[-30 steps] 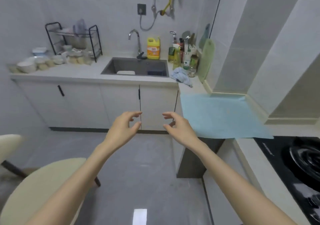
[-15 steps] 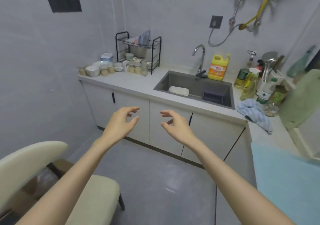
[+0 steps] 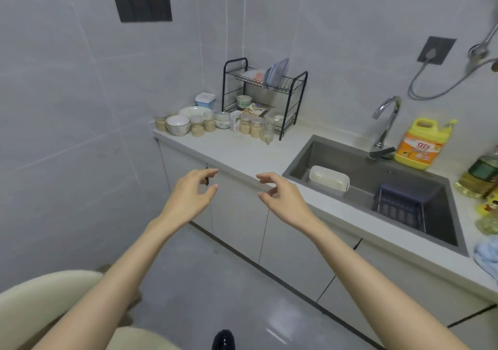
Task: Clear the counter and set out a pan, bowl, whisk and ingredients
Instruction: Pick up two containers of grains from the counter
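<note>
White bowl (image 3: 177, 124) upright near left end of pale counter (image 3: 242, 153)

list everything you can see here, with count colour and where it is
counter: one, pale grey, along the wall
dish rack: one, black, on the counter left of the sink
bowls: several, white, counter's left end
jars: several, beige contents, between bowls and rack
sink: one, grey, set in the counter
container: one, white, in the sink
basket: one, dark, in the sink
faucet: one, chrome, behind the sink
detergent bottle: one, yellow, right of the faucet
cloth: one, pale blue, right edge
chair: one, cream, lower left
hands: two, bare, left hand and right hand, empty, before the cabinets
</note>
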